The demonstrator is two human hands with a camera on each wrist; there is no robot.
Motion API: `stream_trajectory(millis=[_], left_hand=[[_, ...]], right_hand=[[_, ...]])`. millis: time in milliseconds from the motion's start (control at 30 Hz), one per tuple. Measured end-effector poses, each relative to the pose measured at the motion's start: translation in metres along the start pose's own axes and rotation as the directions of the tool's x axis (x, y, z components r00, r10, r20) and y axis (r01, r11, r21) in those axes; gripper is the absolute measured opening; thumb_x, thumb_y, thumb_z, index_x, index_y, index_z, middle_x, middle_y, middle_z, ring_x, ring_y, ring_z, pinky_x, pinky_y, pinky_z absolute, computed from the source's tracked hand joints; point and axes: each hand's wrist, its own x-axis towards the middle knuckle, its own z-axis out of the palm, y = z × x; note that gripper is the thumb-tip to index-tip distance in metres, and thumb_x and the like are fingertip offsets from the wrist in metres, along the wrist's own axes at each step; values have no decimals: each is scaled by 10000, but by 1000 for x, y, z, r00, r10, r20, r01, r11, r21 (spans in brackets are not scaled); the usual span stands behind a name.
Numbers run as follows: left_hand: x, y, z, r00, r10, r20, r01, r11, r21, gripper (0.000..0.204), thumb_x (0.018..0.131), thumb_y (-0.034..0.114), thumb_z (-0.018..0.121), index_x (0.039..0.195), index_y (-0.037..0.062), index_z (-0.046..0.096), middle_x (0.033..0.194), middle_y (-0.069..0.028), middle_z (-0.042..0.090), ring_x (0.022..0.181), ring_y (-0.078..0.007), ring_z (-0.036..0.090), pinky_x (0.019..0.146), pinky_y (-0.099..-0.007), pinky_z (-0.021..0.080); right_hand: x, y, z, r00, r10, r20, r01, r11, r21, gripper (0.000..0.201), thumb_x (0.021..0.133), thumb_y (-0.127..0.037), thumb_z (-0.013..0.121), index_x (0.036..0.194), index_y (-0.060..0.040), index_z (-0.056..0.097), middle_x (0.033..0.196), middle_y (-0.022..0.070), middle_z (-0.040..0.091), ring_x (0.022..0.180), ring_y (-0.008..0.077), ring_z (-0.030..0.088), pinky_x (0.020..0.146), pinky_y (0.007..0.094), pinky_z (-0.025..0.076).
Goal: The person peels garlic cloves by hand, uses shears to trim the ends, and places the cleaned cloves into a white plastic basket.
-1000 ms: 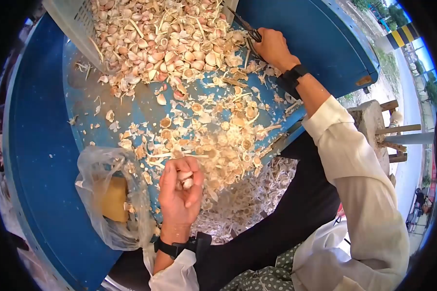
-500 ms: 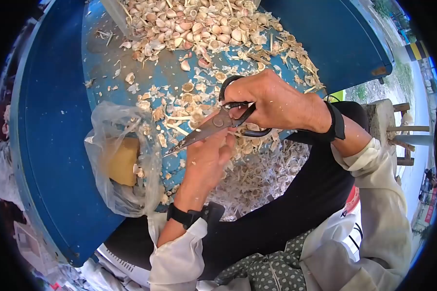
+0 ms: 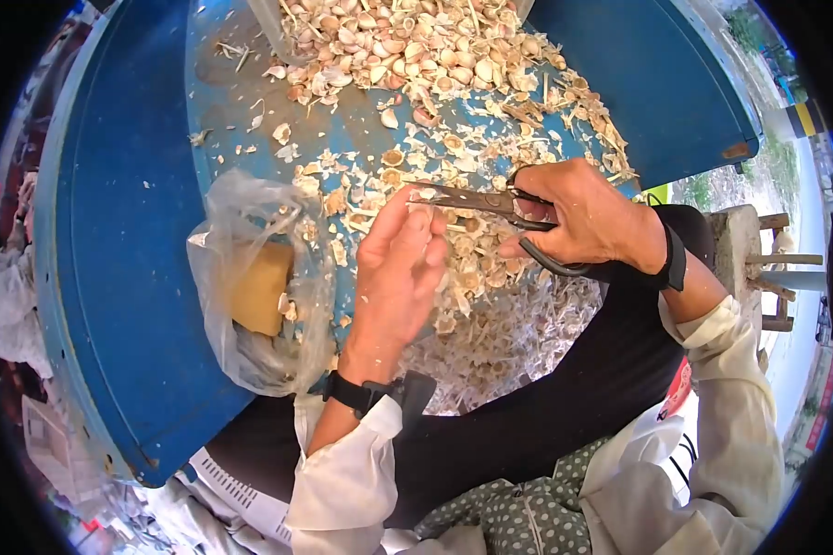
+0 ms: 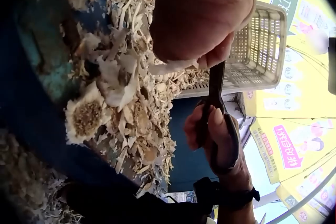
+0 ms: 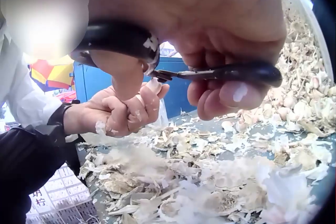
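My left hand (image 3: 398, 268) pinches a pale garlic clove (image 3: 423, 197) between thumb and fingertips; the curled fingers hide whatever else lies in the palm. In my right hand (image 3: 592, 213) are dark metal scissors (image 3: 477, 200) with black handles, thumb and fingers around the loops. Their blades point left, and the tips meet the clove right at the left fingertips. The right wrist view shows the blade tips by the clove (image 5: 153, 85) too. Below both hands, dry garlic skins and root ends (image 3: 463, 259) cover the blue table (image 3: 333, 129).
A heap of garlic cloves (image 3: 389, 51) spreads at the back, spilling from a pale plastic basket (image 4: 265, 50). Left of the hands lies a clear plastic bag (image 3: 222, 222) around a yellowish-brown block (image 3: 261, 289). More skins (image 3: 509, 347) pile below the table's near edge.
My right hand has brought the scissors from the heap's right side to my left hand, where the tips now meet the clove. The left hand, earlier palm up with cloves, has turned over.
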Motion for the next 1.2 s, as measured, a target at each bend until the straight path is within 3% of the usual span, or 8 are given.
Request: stream_trajectory(millis=[133, 267, 400, 467, 533, 633, 967, 1200], left_hand=[[0, 2, -5, 999, -13, 49, 11, 999, 45, 396, 932, 148, 587, 1298, 49, 473, 943, -41, 551, 729, -74, 471, 536, -160, 369], [-1, 2, -5, 997, -4, 78, 9, 998, -61, 404, 931, 161, 587, 1303, 51, 475, 939, -61, 562, 735, -80, 471, 512, -146, 351], [-1, 0, -13, 995, -24, 101, 30, 998, -54, 384, 935, 168, 573, 1294, 67, 484, 955, -85, 567, 713, -94, 484, 444, -136, 334], [-4, -3, -16, 995, -61, 81, 67, 995, -70, 327, 939, 177, 561, 1244, 74, 505, 974, -100, 563, 721, -117, 517, 404, -141, 332], [-3, -5, -13, 987, -101, 126, 130, 962, -242, 268, 946, 197, 544, 1184, 77, 517, 991, -111, 564, 766, -141, 565, 394, -147, 337], [-2, -1, -7, 987, -131, 91, 152, 947, -283, 227, 955, 219, 519, 1137, 84, 513, 1021, -112, 573, 845, -172, 618, 405, -156, 366], [5, 10, -11, 989, -95, -109, 54, 942, -331, 185, 943, 281, 565, 992, 105, 589, 1038, -35, 588, 910, -200, 623, 511, -192, 437], [11, 3, -20, 997, -60, -40, 46, 957, -287, 116, 904, 154, 621, 1004, 112, 581, 951, -38, 599, 849, -154, 607, 543, -199, 454]], right_hand=[[-1, 7, -3, 997, -20, 72, 14, 996, 87, 521, 711, -445, 780, 629, 0, 520, 513, 116, 516, 458, 264, 504, 458, 350, 398], [4, 15, 3, 961, -10, 275, -130, 863, 488, 458, 807, -407, 734, 617, -32, 550, 456, 3, 464, 448, 53, 479, 405, 244, 340], [49, 20, 11, 930, 367, -28, -223, 623, 749, 336, 827, -328, 723, 676, -84, 547, 510, -14, 515, 378, 30, 452, 339, 173, 313], [81, 23, 12, 903, 413, -118, -232, 701, 675, 336, 813, -318, 732, 709, -54, 552, 520, 8, 516, 438, 52, 501, 382, 206, 360], [118, 44, 32, 918, 39, -394, -2, 996, 94, 283, 788, -246, 731, 779, -16, 566, 577, 90, 569, 543, 183, 600, 485, 307, 451], [143, 46, 47, 915, 30, -401, -105, 981, -166, 218, 755, -163, 714, 835, -8, 583, 678, 169, 607, 689, 333, 629, 617, 403, 479], [124, 56, 41, 935, -19, -354, 15, 1000, -15, 224, 756, -151, 700, 787, 9, 547, 688, 213, 569, 664, 396, 564, 594, 424, 437], [114, 32, 38, 933, -116, -340, 138, 990, 41, 193, 727, -96, 686, 778, -7, 523, 650, 177, 557, 614, 393, 545, 547, 410, 423]])
